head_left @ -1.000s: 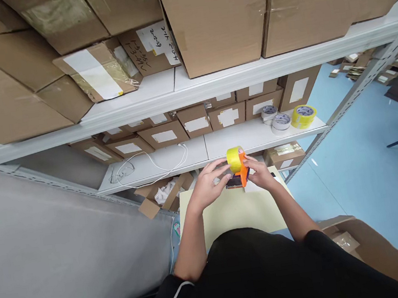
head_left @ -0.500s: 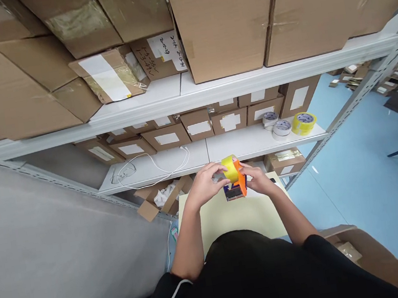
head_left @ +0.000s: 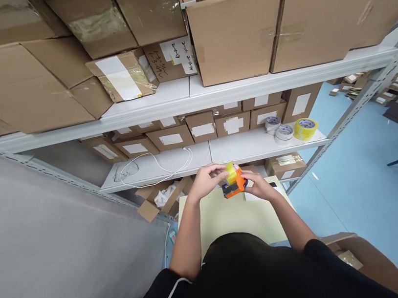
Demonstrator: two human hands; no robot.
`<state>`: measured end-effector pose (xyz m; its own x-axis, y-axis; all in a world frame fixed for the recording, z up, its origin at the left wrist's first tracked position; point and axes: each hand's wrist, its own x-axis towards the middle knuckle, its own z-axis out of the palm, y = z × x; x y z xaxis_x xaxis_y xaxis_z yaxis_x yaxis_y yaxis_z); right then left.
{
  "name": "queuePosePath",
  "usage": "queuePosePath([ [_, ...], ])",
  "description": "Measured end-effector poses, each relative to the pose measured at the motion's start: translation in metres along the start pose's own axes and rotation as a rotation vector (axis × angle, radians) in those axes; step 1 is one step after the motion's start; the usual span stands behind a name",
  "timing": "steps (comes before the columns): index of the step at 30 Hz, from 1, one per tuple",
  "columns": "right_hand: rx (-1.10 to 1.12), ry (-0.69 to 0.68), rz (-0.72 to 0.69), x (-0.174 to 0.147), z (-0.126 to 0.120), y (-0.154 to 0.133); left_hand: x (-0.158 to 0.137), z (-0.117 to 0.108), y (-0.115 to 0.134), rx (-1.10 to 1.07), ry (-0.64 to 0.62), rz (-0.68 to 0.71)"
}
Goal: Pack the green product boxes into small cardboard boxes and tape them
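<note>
Between my two hands, above the pale yellow table (head_left: 227,221), is an orange tape dispenser (head_left: 239,183) with a dark front part. A roll of yellow tape (head_left: 230,172) sits against its upper side; whether it is fully seated on the dispenser I cannot tell. My left hand (head_left: 209,179) has its fingers and thumb closed on the left side of the tape roll. My right hand (head_left: 258,185) grips the dispenser from the right, its fingers partly hidden behind the orange body.
Ahead is a metal shelf (head_left: 171,165) bearing cardboard boxes, a white cable (head_left: 156,162), white tape rolls (head_left: 283,132) and yellow tape (head_left: 305,129). White paper (head_left: 255,195) lies on the table. An open carton (head_left: 370,263) stands at lower right, another (head_left: 151,202) at left under the shelf.
The dispenser and tape roll have tilted, the dark front end turning to the left. Both hands keep their hold. The view has shifted slightly.
</note>
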<state>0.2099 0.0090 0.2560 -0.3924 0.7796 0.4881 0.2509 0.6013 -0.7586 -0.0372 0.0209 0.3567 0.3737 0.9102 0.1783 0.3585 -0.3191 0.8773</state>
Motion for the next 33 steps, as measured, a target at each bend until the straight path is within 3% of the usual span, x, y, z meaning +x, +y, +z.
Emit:
queuePosePath([
  [4,-0.017,0.044,0.044,-0.004,0.005,0.002,-0.001,0.010,0.003,0.100,0.161,0.117],
  [10,0.040,0.186,0.048,-0.011,0.018,0.016,-0.005,0.015,0.010,0.187,0.261,0.193],
  [13,0.069,0.237,0.117,-0.015,0.021,0.018,-0.007,0.013,0.018,0.222,0.334,0.240],
  [18,0.099,0.258,0.173,-0.023,0.019,0.015,-0.008,0.014,0.028,0.276,0.303,0.336],
  [33,0.235,0.227,0.265,-0.026,0.022,0.030,-0.012,0.025,0.045,0.417,0.456,0.478],
])
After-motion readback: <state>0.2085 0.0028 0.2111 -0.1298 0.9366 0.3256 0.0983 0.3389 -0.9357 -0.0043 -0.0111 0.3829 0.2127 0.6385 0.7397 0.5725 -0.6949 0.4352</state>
